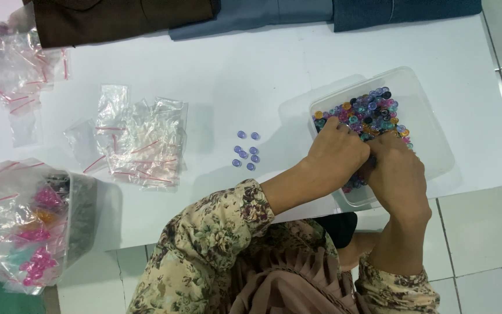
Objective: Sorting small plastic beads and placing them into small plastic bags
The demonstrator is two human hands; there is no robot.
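Note:
A clear plastic tub (pixel 431 125) at the table's right side holds many small round beads (pixel 370 110) in blue, purple, pink, orange and teal. Both hands reach into its near end. My left hand (pixel 338 152) has its fingers curled down among the beads. My right hand (pixel 399 174) lies beside it, fingers bent into the pile. What the fingertips pinch is hidden. Several pale blue beads (pixel 246 151) lie in a small cluster on the white table (pixel 251 75), left of the tub.
A loose pile of small clear zip bags (pixel 137 139) with red strips lies mid-left, and more such bags (pixel 18 64) lie at the far left. A container with bagged pink beads (pixel 36 232) sits at the near left. Folded cloth (pixel 251 14) lines the far edge.

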